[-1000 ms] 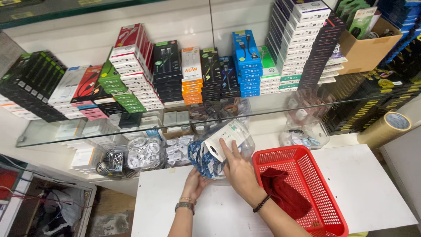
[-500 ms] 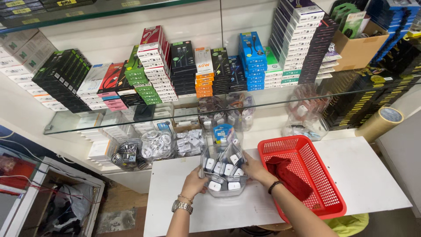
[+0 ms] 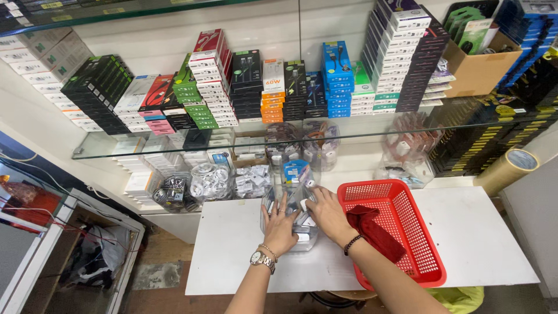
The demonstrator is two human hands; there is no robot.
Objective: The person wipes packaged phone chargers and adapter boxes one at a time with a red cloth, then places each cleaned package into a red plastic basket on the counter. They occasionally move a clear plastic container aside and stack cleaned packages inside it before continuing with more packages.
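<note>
— What are the fingers doing?
— Left hand [image 3: 280, 228] fingers spread flat on the clear bag of small white chargers [image 3: 295, 216]; right hand [image 3: 329, 214] fingers curl around its right side.
— Where's the bag?
— On the white desk [image 3: 232, 244], the red basket [image 3: 407, 232] at three o'clock, a red cloth [image 3: 372, 231] inside.

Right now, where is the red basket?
In the head view, the red basket sits on the white table, to the right of both hands, with a dark red cloth lying inside it.
</note>
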